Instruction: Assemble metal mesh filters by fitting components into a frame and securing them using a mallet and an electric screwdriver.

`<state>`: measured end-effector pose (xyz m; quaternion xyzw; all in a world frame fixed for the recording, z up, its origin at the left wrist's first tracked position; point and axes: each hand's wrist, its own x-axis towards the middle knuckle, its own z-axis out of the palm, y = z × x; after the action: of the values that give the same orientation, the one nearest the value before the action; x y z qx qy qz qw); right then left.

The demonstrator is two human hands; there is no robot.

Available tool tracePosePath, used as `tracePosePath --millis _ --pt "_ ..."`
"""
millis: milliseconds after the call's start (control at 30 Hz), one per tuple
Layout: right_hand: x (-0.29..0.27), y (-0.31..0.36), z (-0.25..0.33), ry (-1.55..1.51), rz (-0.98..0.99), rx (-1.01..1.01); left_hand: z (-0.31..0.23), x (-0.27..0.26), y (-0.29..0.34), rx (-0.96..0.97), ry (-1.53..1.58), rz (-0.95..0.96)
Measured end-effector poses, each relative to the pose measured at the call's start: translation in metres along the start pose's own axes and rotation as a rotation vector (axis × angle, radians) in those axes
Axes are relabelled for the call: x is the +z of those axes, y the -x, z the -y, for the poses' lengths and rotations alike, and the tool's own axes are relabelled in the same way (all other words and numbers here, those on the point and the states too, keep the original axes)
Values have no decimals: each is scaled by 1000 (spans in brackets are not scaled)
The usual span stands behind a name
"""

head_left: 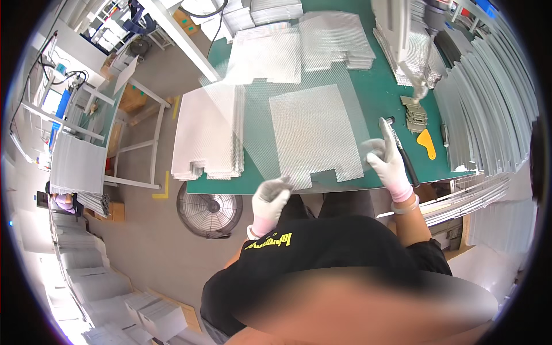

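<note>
Both of my hands wear white gloves. My left hand (269,199) pinches the near edge of a thin, see-through metal mesh sheet (241,109), which hangs tilted and blurred above the green table (382,86). My right hand (384,158) grips the same sheet at its right edge. Under it, a second mesh sheet (313,135) with a notch in its near edge lies flat on the table. A black pen-like tool (403,150) lies just beyond my right hand.
Stacks of mesh sheets sit at the table's left end (208,135) and at the back (333,37). A yellow scraper (426,142) and small metal pieces (414,113) lie to the right, beside leaning grey frames (489,103). A round fan (209,210) stands on the floor.
</note>
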<state>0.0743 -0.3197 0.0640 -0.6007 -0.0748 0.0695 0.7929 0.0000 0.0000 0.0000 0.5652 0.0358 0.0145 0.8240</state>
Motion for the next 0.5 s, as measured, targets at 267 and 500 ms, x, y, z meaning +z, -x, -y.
tracePosePath --millis 267,500 --pt "10 35 -36 882 -35 -141 6 -2 -13 -113 -303 -128" --pt "7 30 -52 917 -67 -66 9 2 -58 185 -1145 19"
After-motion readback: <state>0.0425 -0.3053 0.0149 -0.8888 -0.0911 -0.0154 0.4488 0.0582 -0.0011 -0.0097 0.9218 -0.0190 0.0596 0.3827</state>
